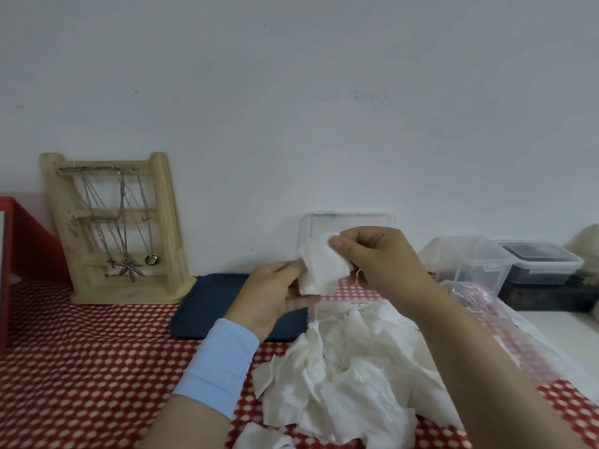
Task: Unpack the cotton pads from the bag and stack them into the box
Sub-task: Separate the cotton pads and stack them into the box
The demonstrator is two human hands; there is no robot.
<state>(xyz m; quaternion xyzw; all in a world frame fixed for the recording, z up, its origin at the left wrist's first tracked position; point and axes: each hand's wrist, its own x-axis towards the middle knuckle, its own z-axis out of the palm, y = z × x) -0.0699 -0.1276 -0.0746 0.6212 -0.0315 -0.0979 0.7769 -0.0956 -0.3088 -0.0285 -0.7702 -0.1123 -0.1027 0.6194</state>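
Both my hands hold a white cotton pad [321,267] in the air above the table. My right hand [379,264] pinches its upper right edge between thumb and fingers. My left hand [275,293] holds its lower left corner. Directly behind the pad stands a clear plastic box [346,222] with its lid raised against the wall; its lower part [327,307] shows below the pad. A loose pile of white cotton pads [343,377] lies on the red dotted tablecloth under my right forearm. The crumpled clear plastic bag [479,303] lies to the right of the pile.
A wooden jewellery stand [120,228] with chains leans at the back left. A dark blue tray [210,303] lies beside my left hand. Clear lidded containers [505,264] stand at the back right. A red frame [26,241] sits at the far left edge.
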